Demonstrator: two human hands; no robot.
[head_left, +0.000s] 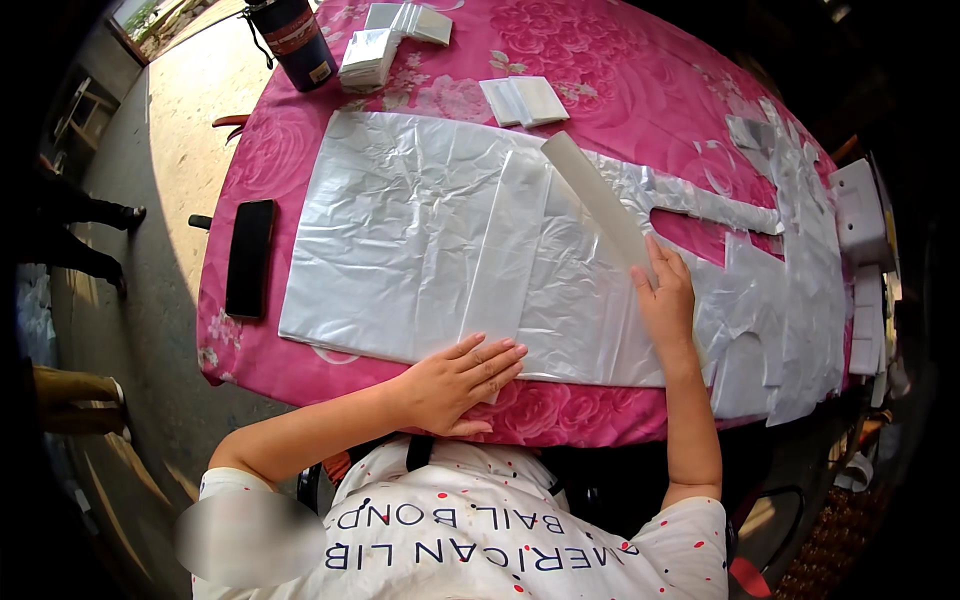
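A stack of whitish translucent plastic bags point(375, 235) lies flat, creased, on the table; its right end has handle-like loops point(715, 203). My left hand point(458, 385) rests palm down near the stack's front edge, fingers stretched out, at the lower end of a folded plastic band point(507, 240) that runs across the bags. My right hand point(668, 300) has its thumb and fingers at the near end of a long, pale, flat strip point(597, 195), which slants away to the far left over the bags. Whether the strip is stiff board or folded plastic, I cannot tell.
A pink flowered cloth point(265, 160) covers the table. Near its left edge lies a black phone point(250, 258). At the back stand a dark bottle point(290, 40) and small folded plastic packs point(368, 58), with another pack point(523, 101) closer. White boxes point(860, 210) stand at right; people's legs point(90, 210) show at left.
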